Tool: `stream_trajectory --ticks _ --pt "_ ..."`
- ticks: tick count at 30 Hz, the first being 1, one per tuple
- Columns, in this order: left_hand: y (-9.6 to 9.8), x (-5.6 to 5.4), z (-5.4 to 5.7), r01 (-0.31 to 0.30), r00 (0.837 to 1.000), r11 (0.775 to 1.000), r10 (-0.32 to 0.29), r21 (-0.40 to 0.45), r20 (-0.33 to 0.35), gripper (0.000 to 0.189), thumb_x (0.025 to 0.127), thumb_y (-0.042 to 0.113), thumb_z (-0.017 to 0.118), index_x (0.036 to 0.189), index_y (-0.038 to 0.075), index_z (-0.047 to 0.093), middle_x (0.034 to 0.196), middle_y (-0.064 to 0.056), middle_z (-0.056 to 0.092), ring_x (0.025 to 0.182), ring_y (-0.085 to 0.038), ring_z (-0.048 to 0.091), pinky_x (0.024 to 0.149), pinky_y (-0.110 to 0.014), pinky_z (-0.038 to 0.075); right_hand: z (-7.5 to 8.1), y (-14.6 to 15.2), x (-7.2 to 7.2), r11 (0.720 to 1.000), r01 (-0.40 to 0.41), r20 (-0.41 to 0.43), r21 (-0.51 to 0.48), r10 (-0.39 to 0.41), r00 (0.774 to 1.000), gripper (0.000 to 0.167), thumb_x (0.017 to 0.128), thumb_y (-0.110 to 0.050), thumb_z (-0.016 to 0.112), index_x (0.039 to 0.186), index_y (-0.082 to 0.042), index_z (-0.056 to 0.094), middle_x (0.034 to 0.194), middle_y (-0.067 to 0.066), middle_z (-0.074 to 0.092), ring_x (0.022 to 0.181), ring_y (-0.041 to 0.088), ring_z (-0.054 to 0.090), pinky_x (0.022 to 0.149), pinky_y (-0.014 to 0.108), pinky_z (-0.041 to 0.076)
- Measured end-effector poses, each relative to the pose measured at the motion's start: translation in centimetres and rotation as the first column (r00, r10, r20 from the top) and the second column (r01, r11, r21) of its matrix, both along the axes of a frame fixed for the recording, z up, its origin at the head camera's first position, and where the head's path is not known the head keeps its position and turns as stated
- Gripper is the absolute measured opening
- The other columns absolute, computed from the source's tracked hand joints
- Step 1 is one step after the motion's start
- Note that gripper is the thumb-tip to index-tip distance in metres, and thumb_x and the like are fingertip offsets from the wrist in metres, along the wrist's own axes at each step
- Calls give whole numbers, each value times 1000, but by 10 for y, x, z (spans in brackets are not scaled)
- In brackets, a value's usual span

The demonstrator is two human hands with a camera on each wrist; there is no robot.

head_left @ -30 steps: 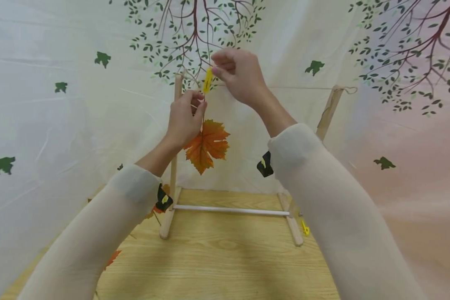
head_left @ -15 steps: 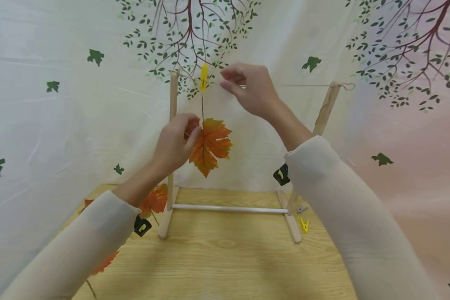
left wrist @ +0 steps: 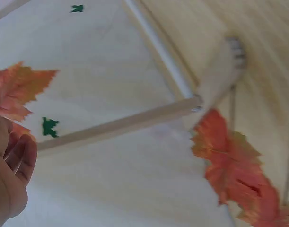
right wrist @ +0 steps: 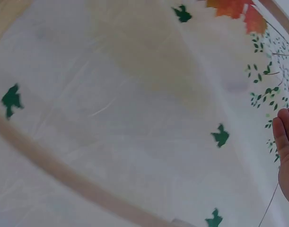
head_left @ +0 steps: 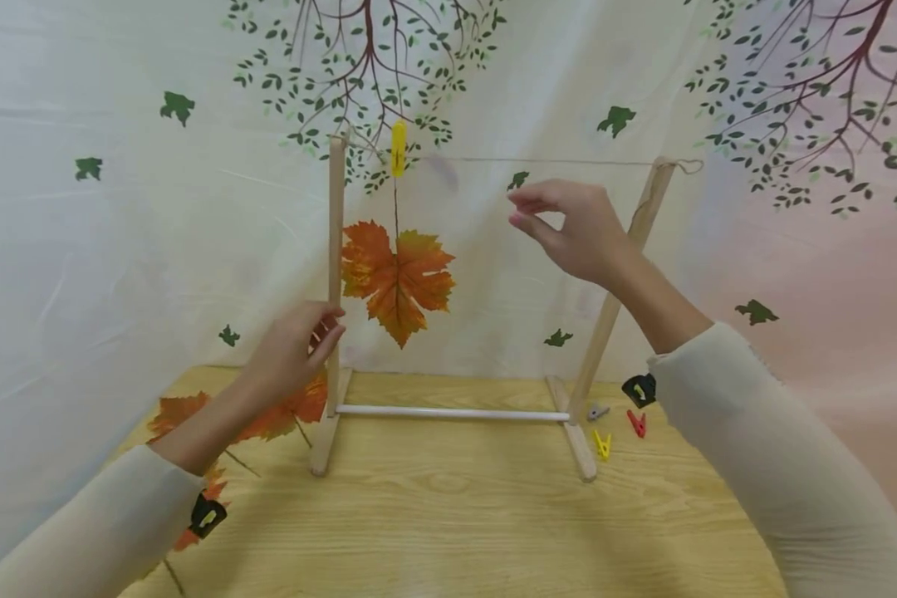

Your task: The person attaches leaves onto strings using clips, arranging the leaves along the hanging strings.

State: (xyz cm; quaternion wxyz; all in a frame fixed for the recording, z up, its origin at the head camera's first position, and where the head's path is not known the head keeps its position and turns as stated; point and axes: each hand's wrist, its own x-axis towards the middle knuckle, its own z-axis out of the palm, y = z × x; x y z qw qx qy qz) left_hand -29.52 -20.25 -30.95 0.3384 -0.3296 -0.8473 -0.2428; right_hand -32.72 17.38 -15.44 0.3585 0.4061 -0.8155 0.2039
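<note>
An orange maple-like leaf (head_left: 398,278) hangs by its stem from a yellow clothespin (head_left: 399,149), which is clipped on a string (head_left: 538,160). The string runs between two wooden posts of a stand. My left hand (head_left: 291,349) is below and left of the leaf, by the left post (head_left: 335,224), its fingers loosely curled and holding nothing. To the right of the leaf, my right hand (head_left: 575,228) is in the air below the string. Its thumb and fingers are loosely bent with nothing between them. Part of the right hand (right wrist: 287,142) shows in the right wrist view.
More orange leaves (head_left: 299,407) lie on the wooden table (head_left: 448,531) at the left, partly behind my left arm. Right of the stand lie a yellow clothespin (head_left: 602,445), a red clothespin (head_left: 637,423) and a grey clothespin (head_left: 596,412). A white bar (head_left: 452,413) joins the stand's feet.
Both hands have let go of the hanging leaf and its yellow clothespin. The left hand has moved down and left, the right hand down and right. The leaf stays hanging.
</note>
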Motion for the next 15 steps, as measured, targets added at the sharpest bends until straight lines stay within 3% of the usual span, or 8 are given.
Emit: stream_trajectory --ticks 4,10,15 --pt "-21 3 -24 -33 996 998 36 -46 77 19 96 -3 67 115 -7 64 91 -11 64 76 -21 64 64 -38 58 -21 24 1 999 -17 -17 42 18 1000 26 90 -4 77 116 1 74 111 15 75 99 30 73 91 49 55" --pt "-54 15 -52 -80 976 990 102 -117 192 19 100 6 66 117 0 65 91 -2 65 78 -13 62 67 -34 56 -54 60 1 994 -40 -32 106 43 999 29 84 3 81 112 3 74 105 15 76 94 30 73 84 48 56" --pt "-83 34 -67 -59 938 980 120 -192 325 10 99 9 68 110 10 67 88 8 63 75 -3 57 63 -28 52 -78 85 6 986 -18 -11 167 20 1000 29 83 4 81 111 3 74 102 14 77 91 30 74 77 49 58"
